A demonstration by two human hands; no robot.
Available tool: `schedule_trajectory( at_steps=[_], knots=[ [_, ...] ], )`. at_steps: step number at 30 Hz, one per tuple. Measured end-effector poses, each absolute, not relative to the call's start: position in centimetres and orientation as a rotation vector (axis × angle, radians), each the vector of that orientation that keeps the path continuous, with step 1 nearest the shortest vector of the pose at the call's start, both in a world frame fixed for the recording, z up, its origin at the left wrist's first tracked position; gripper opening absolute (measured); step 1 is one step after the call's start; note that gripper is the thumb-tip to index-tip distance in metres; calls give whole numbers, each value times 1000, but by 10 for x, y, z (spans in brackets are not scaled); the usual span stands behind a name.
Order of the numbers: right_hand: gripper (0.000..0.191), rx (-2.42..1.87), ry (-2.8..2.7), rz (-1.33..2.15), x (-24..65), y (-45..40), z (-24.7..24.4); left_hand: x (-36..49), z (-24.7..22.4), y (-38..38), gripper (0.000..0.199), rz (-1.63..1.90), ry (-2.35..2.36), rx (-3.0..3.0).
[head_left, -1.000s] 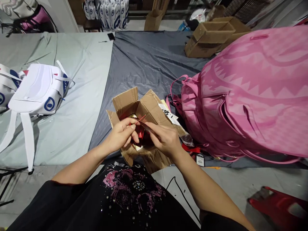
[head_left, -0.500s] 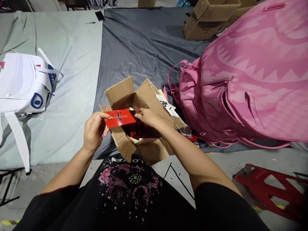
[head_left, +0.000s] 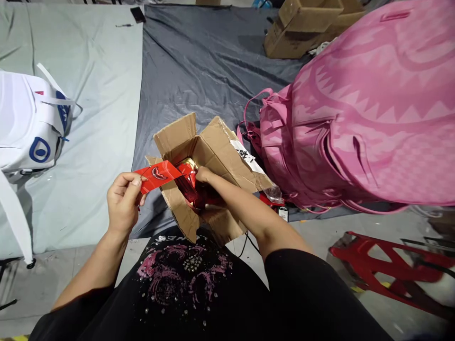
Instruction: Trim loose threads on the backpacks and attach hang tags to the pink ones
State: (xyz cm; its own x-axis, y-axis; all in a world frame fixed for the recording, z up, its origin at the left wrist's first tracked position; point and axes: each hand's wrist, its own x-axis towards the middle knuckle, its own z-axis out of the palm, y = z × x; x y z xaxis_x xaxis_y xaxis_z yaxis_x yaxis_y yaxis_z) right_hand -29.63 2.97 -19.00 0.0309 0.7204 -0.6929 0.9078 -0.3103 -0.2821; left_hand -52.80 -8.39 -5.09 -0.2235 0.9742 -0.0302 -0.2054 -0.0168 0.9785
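My left hand pinches the near end of a red hang tag printed with a toothy mouth; a thin cord runs from the tag. The tag is held flat over the left side of an open cardboard box. Down inside the box is my right hand, its fingers curled and partly hidden beside a pile of red tags. What those fingers grip, if anything, does not show. Dark red glossy pieces lie lower in the box, partly in shadow.
A large pink backpack stands right of the box. At the left lies a white backpack on pale cloth. Cardboard boxes sit at the back right. A red stool is at the lower right; a phone lies far left.
My left hand has moved left with the red tag, uncovering more of the box. My right hand has shifted slightly left and down into the box. The view has shifted a little.
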Motion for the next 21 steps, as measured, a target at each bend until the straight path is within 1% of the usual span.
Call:
schedule_trajectory(
  at_steps=[3, 7, 10, 12, 14, 16, 18, 21],
  knots=[
    [29, 2146, 1612, -1209, -286, 24, -181, -527, -53, -81, 26, 1448, 1235, 972],
    [18, 2284, 1761, -1192, -277, 5, -155, -518, -51, -83, 27, 1359, 1245, 1017],
    [21, 2360, 1930, -1214, -269, -16, -131, -509, -46, -87, 22, 1240, 1240, 1060],
    [22, 2409, 1993, -1483, -261, -30, -116, -502, -41, -89, 20, 1161, 1221, 1091],
    [23, 2452, 2000, -1924, -252, -42, -103, -496, -36, -90, 18, 1110, 1205, 1114],
    [30, 2486, 1981, -2300, -244, -52, -91, -492, -34, -91, 18, 1085, 1202, 1124],
    [35, 2537, 1992, -2421, -239, -62, -80, -488, -32, -91, 18, 1067, 1205, 1134],
    [36, 2565, 1953, -2486, -239, -73, -70, -484, -31, -90, 18, 1042, 1213, 1152]
  ],
)
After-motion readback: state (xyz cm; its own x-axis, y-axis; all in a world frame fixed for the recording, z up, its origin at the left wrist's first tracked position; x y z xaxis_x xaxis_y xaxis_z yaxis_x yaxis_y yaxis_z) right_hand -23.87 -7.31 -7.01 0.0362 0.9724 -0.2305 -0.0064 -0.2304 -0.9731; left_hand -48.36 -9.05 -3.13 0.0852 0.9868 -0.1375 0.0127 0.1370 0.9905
